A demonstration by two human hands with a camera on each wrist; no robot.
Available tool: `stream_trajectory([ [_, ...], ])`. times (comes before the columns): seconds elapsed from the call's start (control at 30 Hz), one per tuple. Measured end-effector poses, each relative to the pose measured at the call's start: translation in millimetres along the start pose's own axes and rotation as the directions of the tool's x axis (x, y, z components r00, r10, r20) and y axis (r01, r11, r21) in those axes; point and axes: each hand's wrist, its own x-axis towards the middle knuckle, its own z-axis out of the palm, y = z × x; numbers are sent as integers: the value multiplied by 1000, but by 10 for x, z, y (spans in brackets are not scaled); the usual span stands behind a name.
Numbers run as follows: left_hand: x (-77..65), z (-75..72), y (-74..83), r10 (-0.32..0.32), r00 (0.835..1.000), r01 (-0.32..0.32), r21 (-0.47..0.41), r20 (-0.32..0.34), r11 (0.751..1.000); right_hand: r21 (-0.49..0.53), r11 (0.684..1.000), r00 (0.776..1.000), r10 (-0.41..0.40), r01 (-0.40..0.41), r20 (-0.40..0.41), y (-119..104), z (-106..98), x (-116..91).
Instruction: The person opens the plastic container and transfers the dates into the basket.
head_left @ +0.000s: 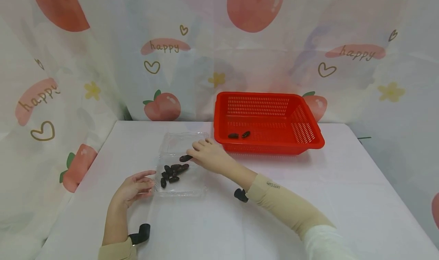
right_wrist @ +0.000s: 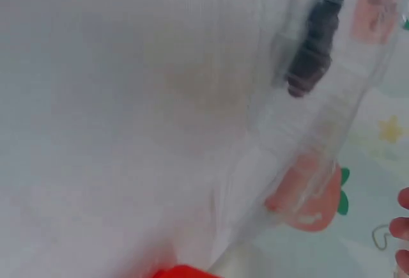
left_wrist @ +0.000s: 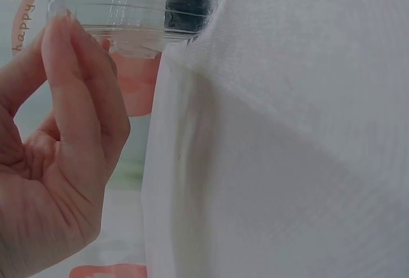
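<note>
A clear plastic box lies on the table with its lid folded back. Several dark, glossy dates are in its left part; the right wrist view shows dark dates through the plastic. Above the box, my right hand pinches one date between its fingertips. In the right wrist view only fingertips show, at the right edge. My left hand is at the box's left side; in the left wrist view, thumb and fingers pinch the box's rim.
Behind and right of the box stands a red slotted basket, with two dates at its front left. Black wrist mounts are on both arms. A printed cloth hangs behind the white table.
</note>
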Motion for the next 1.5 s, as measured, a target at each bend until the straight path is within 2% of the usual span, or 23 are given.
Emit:
stream_trajectory([
  [0.17, -4, 3, -2, 7, 1000, -7, 7, -1, 1000, -11, 999, 994, 34, -35, -100, 170, -26, -85],
  [0.4, -5, 4, -6, 9, 1000, -9, 7, 5, 1000, 6, 992, 982, 123, -123, -144, 382, -19, -231],
  [0.87, -4, -2, -11, -3, 1000, 3, -2, 8, 1000, 24, 953, 944, 302, -301, -135, 820, -39, -559],
  [1.07, -9, 3, -6, -3, 1000, 3, -3, 4, 1000, 26, 917, 914, 398, -397, -80, 1016, -38, -717],
  [1.3, -13, 8, -3, -13, 1000, 13, -2, 0, 1000, 24, 887, 881, 462, -462, -100, 1223, 4, -870],
  [1.5, -16, 14, 4, -17, 1000, 17, 5, -10, 1000, 43, 853, 851, 522, -520, -60, 1358, -3, -937],
])
